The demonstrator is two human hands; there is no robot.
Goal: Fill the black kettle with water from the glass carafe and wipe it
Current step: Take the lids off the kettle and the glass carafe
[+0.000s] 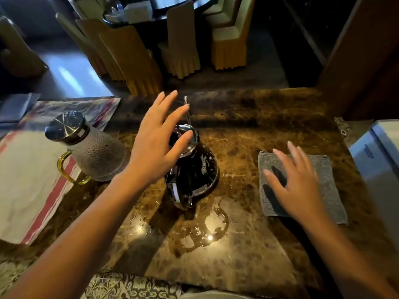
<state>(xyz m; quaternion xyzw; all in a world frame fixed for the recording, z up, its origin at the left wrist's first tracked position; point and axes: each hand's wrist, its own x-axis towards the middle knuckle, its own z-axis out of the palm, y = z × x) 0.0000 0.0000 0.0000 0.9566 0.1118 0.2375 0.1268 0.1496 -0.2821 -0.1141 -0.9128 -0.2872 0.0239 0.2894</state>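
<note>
Centrally, black kettle [194, 169] stands between both open hands.

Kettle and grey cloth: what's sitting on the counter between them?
Nothing. In the head view, the stretch of brown marble counter between the kettle and the cloth is bare. The spilled water lies nearer the camera.

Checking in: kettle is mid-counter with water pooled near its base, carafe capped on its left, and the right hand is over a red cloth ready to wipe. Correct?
One thing is off: the cloth under the right hand is grey, not red, as the head view shows. The rest holds: the black kettle is mid-counter with water pooled near its base, and the capped glass carafe stands to its left.
</note>
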